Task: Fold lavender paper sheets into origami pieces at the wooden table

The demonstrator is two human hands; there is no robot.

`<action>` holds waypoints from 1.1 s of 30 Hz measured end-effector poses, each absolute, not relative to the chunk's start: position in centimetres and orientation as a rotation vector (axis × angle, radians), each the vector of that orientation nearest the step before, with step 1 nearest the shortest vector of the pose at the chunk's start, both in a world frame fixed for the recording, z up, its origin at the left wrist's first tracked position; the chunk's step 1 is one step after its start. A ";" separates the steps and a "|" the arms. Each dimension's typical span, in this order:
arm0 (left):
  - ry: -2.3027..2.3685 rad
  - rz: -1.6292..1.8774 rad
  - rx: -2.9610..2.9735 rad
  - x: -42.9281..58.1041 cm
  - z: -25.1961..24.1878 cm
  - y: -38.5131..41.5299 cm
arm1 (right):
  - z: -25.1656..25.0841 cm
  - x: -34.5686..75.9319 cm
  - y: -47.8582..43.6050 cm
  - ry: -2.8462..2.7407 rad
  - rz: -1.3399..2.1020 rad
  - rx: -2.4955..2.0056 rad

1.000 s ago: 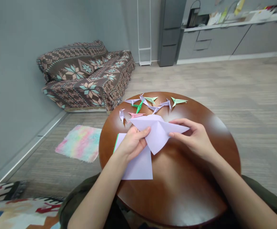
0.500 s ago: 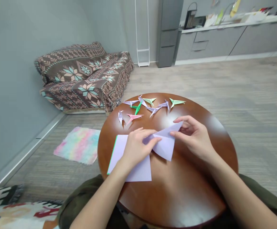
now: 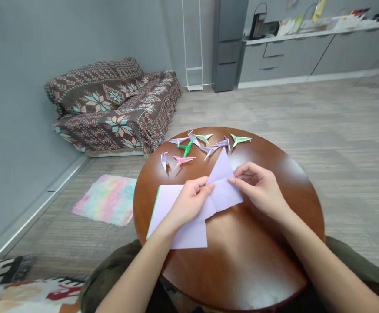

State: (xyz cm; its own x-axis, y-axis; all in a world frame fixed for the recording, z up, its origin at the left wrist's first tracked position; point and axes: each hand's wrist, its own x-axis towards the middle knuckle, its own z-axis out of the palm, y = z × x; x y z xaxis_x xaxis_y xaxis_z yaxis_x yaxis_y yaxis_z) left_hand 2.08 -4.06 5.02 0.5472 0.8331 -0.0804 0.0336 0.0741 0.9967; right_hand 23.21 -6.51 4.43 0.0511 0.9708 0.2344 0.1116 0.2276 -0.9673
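Observation:
A sheet of lilac paper (image 3: 189,237) with a green edge on its left side lies folded on the round wooden table (image 3: 241,265). My left hand (image 3: 191,204) presses on the sheet and holds its folded part. A triangular lilac flap (image 3: 222,167) rises from the sheet, and my right hand (image 3: 257,189) pinches the paper near it between thumb and fingers. Beyond both hands lie several folded paper figures, among them a pink one (image 3: 182,161), a green one (image 3: 186,148) and a pale green one (image 3: 241,139). None touches my hands.
A sofa under a brown patterned throw (image 3: 111,113) stands left of the table. A pastel fuzzy mat (image 3: 106,200) lies on the floor. Grey cabinets (image 3: 287,56) and a tall drawer unit (image 3: 227,48) line the back wall. Patterned cloth (image 3: 23,291) lies at lower left.
The lilac flap has swung from pointing right to pointing away from me. My left hand has moved onto the sheet's fold, and the view has shifted slightly.

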 end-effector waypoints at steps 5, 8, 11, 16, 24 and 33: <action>0.890 0.698 1.383 1.6 4.7 -3.8 | 4.6 23.3 -6.7 -1.346 0.962 -1.162; 0.892 0.691 1.392 1.7 4.6 -3.9 | 4.8 23.5 -6.7 -1.296 1.086 -1.109; 0.869 0.715 1.414 1.9 4.3 -3.9 | 4.9 23.7 -6.7 -1.245 1.246 -1.056; 0.956 0.760 1.541 2.0 3.8 -3.9 | 5.0 23.7 -6.8 -1.280 1.353 -1.066; 1.083 0.828 1.639 1.9 4.3 -4.1 | 5.1 23.3 -6.9 -1.354 1.333 -1.129; 0.821 0.792 1.245 2.2 5.1 -4.6 | 5.4 23.6 -7.0 -1.365 1.512 -1.052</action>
State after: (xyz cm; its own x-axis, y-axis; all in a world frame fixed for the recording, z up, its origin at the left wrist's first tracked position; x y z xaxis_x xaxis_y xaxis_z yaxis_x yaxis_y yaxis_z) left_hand 2.23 -4.55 5.10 0.4902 0.8663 -0.0962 -0.0650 0.1464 0.9871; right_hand 23.63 -7.04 5.38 -0.3109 0.9488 -0.0556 -0.0417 -0.0721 -0.9965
